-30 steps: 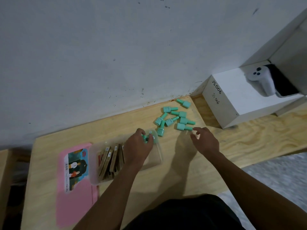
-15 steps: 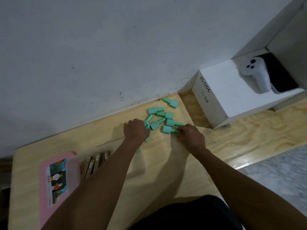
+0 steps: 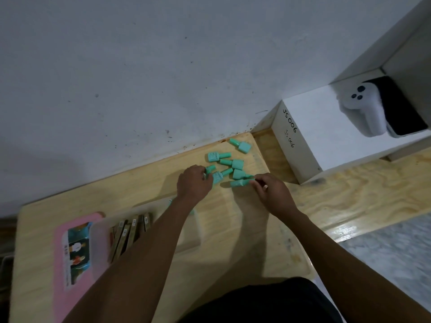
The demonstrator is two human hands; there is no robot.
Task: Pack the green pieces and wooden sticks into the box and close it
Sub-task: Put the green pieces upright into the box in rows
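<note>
Right now both hands sit at the green pieces (image 3: 225, 163), the right hand (image 3: 270, 192) pinching the stem of one piece (image 3: 240, 183) that lies crosswise, the left hand (image 3: 193, 183) curled over another piece (image 3: 209, 169), and the box (image 3: 149, 229) lies nearer the left.

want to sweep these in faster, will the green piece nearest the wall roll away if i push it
Probably not far. The green piece nearest the wall lies on its side on the table, and its wider end looks blocky and flat-sided, which should stop a roll. The narrow neck looks round, so it may pivot instead. It looks like small, hard plastic, so it is likely light and would skid easily.
</note>
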